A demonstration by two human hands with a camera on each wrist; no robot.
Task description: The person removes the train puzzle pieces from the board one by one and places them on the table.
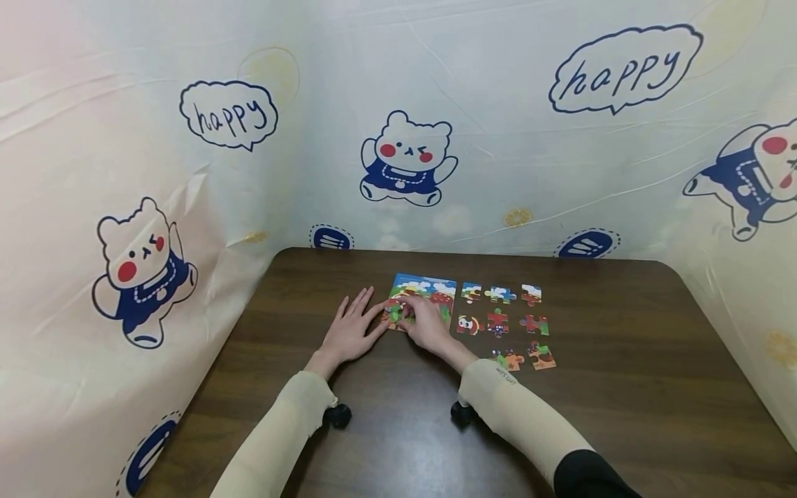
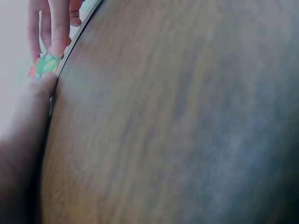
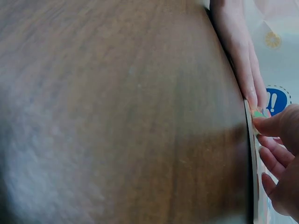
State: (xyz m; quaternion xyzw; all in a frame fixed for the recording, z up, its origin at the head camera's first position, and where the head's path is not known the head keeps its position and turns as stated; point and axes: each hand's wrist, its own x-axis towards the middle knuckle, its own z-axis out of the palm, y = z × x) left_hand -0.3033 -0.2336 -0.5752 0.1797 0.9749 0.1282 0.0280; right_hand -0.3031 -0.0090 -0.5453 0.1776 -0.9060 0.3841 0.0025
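A colourful puzzle board (image 1: 426,283) with blue sky along its top lies flat near the far side of the table. My right hand (image 1: 426,325) is over its lower left part and pinches a small puzzle piece (image 2: 46,65) with green and red on it, seen tilted in the left wrist view. To the left of the board, my left hand (image 1: 350,333) is spread with straight fingers. Its thumb and a fingertip touch the board's left edge, and in the left wrist view the thumb (image 2: 46,83) meets the piece. My right fingers cover part of the picture.
Several loose puzzle pieces (image 1: 501,294) lie in rows right of the board, the lower ones (image 1: 542,356) close to my right forearm. The brown wooden table (image 1: 398,443) has rounded far corners. A printed cloth (image 1: 510,159) with cartoon bears hangs behind and at both sides.
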